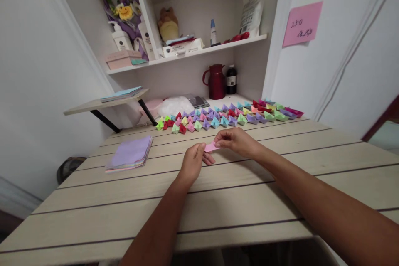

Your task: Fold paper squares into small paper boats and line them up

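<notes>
Pink paper [211, 147]: a small narrow piece, held between the two hands over the middle of the table [237, 199], on the near side of the boats.
Left hand [193, 158]: pinching the paper's left end, thumb on top; a couple of fingers poke out beneath it, towards the other hand.
Right hand [233, 140]: pinching the paper's right end between thumb and bent fingers.
Paper boats [224, 121]: several rows across the back of the table, in purple, blue, pink, green, red and yellow.
Purple-topped stack [131, 152]: square sheets lying to the left, well apart from the hands, other colours showing at the edges.
Little stand [75, 110]: black-legged, behind that stack, carrying blue-topped sheets [120, 94].
Red jug [217, 83]: behind the boats, handle to the left, just beside a dark bottle [231, 85] with a white label.
Upper shelf [224, 46]: a pump bottle [122, 41], a plush toy [168, 27] and a blue-capped bottle [213, 35] stand along it.
Pink note [302, 25]: on the wall at right, handwritten, "250" on its top line.
</notes>
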Action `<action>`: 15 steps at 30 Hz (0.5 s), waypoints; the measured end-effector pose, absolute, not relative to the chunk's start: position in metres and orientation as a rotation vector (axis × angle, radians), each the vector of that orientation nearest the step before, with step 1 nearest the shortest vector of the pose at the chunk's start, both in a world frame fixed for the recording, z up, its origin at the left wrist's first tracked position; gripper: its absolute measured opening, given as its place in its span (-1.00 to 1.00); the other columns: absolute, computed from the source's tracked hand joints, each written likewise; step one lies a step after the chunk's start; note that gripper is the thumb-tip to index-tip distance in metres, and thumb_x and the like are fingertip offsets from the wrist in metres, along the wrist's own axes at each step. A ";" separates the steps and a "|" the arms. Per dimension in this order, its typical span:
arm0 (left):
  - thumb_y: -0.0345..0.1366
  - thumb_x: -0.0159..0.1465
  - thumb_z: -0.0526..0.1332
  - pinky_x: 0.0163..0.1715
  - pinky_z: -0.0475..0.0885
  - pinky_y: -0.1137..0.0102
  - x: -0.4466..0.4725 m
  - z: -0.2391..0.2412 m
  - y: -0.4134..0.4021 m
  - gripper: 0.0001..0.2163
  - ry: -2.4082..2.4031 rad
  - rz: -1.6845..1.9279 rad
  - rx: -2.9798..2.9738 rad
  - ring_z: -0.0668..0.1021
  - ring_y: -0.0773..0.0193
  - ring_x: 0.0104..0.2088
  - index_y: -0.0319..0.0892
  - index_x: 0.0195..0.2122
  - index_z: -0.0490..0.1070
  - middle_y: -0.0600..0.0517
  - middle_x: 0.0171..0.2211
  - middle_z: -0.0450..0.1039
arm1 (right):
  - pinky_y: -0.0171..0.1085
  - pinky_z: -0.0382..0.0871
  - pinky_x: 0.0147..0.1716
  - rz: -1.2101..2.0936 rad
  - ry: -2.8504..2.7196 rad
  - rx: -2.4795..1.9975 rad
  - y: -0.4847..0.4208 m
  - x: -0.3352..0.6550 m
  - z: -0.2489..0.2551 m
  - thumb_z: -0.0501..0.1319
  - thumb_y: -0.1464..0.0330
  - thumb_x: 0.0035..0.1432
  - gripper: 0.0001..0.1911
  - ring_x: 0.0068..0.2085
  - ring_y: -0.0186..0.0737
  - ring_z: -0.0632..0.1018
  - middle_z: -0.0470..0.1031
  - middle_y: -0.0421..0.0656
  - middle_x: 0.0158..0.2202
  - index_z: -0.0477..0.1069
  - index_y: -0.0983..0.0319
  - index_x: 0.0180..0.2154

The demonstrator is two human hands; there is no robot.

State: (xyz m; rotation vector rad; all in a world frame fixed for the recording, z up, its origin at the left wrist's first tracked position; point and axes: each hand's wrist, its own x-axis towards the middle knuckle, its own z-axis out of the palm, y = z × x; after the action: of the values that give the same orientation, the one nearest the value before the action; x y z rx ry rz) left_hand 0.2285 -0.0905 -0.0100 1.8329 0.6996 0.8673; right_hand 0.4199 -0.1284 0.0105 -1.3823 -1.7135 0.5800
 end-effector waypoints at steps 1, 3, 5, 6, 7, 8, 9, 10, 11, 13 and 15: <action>0.00 0.32 -0.05 -0.46 0.41 0.41 0.228 -0.011 -0.088 -0.59 0.722 0.868 1.910 0.53 0.27 -0.54 -0.24 -0.34 0.37 -0.04 -0.53 0.53 | -0.32 0.24 -0.41 0.548 -1.724 -1.396 -0.128 0.421 0.010 0.26 0.28 0.01 -0.84 -0.43 -0.29 0.42 0.47 -0.23 -0.49 0.52 0.24 -0.39; -0.06 0.33 -0.05 -0.40 0.41 0.40 0.226 -0.012 -0.084 -0.62 0.767 0.858 2.031 0.53 0.27 -0.48 -0.22 -0.38 0.40 -0.02 -0.50 0.53 | -0.31 0.24 -0.39 0.495 -1.745 -1.423 -0.128 0.422 0.008 0.25 0.32 0.01 -0.87 -0.42 -0.28 0.43 0.49 -0.22 -0.48 0.53 0.23 -0.39; -0.14 0.31 0.02 -0.32 0.39 0.39 0.224 -0.013 -0.079 -0.69 0.800 0.851 2.094 0.52 0.25 -0.42 -0.20 -0.44 0.42 0.00 -0.47 0.52 | -0.31 0.24 -0.38 0.464 -1.771 -1.446 -0.127 0.421 0.005 0.23 0.36 0.02 -0.88 -0.41 -0.27 0.45 0.50 -0.22 -0.48 0.53 0.22 -0.37; -0.18 0.28 0.07 -0.28 0.38 0.37 0.223 -0.013 -0.077 -0.73 0.813 0.856 2.109 0.52 0.24 -0.38 -0.19 -0.46 0.43 0.01 -0.45 0.52 | -0.31 0.24 -0.37 0.457 -1.787 -1.453 -0.127 0.420 0.003 0.23 0.37 0.02 -0.88 -0.40 -0.26 0.45 0.51 -0.22 -0.47 0.54 0.21 -0.36; -0.22 0.25 0.11 -0.24 0.37 0.37 0.222 -0.013 -0.076 -0.78 0.826 0.864 2.128 0.51 0.23 -0.34 -0.17 -0.45 0.44 0.02 -0.42 0.51 | -0.31 0.25 -0.36 0.453 -1.805 -1.456 -0.126 0.419 0.000 0.23 0.38 0.02 -0.88 -0.40 -0.26 0.46 0.52 -0.22 -0.46 0.54 0.21 -0.36; -0.26 0.22 0.14 -0.19 0.36 0.36 0.221 -0.013 -0.075 -0.84 0.839 0.874 2.143 0.51 0.22 -0.29 -0.16 -0.43 0.46 0.02 -0.39 0.50 | -0.31 0.25 -0.35 0.452 -1.823 -1.455 -0.126 0.417 -0.002 0.24 0.39 0.01 -0.87 -0.39 -0.26 0.47 0.52 -0.22 -0.45 0.53 0.21 -0.34; -0.29 0.20 0.17 -0.16 0.35 0.35 0.221 -0.013 -0.074 -0.89 0.852 0.885 2.153 0.50 0.21 -0.25 -0.15 -0.39 0.47 0.02 -0.34 0.49 | -0.31 0.25 -0.35 0.453 -1.841 -1.451 -0.125 0.416 -0.004 0.24 0.40 0.01 -0.86 -0.39 -0.26 0.47 0.52 -0.22 -0.45 0.53 0.21 -0.33; -0.30 0.17 0.20 -0.15 0.35 0.35 0.220 -0.014 -0.074 -0.91 0.867 0.895 2.157 0.49 0.22 -0.23 -0.15 -0.34 0.47 0.02 -0.30 0.48 | -0.32 0.25 -0.35 0.453 -1.856 -1.446 -0.125 0.415 -0.006 0.24 0.40 0.00 -0.85 -0.39 -0.27 0.47 0.52 -0.22 -0.44 0.52 0.20 -0.31; -0.31 0.16 0.21 -0.15 0.36 0.35 0.220 -0.015 -0.074 -0.89 0.880 0.905 2.155 0.49 0.23 -0.24 -0.15 -0.29 0.46 0.01 -0.26 0.46 | -0.32 0.25 -0.35 0.454 -1.868 -1.440 -0.125 0.414 -0.007 0.24 0.41 0.01 -0.83 -0.39 -0.27 0.47 0.51 -0.23 -0.44 0.51 0.20 -0.28; -0.31 0.12 0.26 -0.19 0.38 0.35 0.220 -0.018 -0.074 -0.82 0.901 0.920 2.145 0.49 0.27 -0.28 -0.15 -0.23 0.40 -0.01 -0.18 0.41 | -0.32 0.26 -0.34 0.455 -1.881 -1.430 -0.124 0.415 -0.009 0.22 0.43 0.01 -0.77 -0.39 -0.28 0.47 0.50 -0.23 -0.43 0.49 0.20 -0.22; -0.32 0.07 0.31 -0.22 0.40 0.36 0.219 -0.021 -0.073 -0.73 0.910 0.934 2.139 0.49 0.31 -0.31 -0.14 -0.20 0.34 -0.01 -0.12 0.35 | -0.31 0.28 -0.32 0.453 -1.888 -1.424 -0.124 0.416 -0.011 0.21 0.45 0.01 -0.69 -0.38 -0.28 0.47 0.50 -0.24 -0.41 0.45 0.19 -0.14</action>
State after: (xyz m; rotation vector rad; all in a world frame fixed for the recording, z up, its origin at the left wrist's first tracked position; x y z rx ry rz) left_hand 0.2191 -0.0729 -0.0206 2.1387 0.9096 0.9337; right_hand 0.4163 -0.1235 -0.0106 -1.4236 -1.8882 0.4531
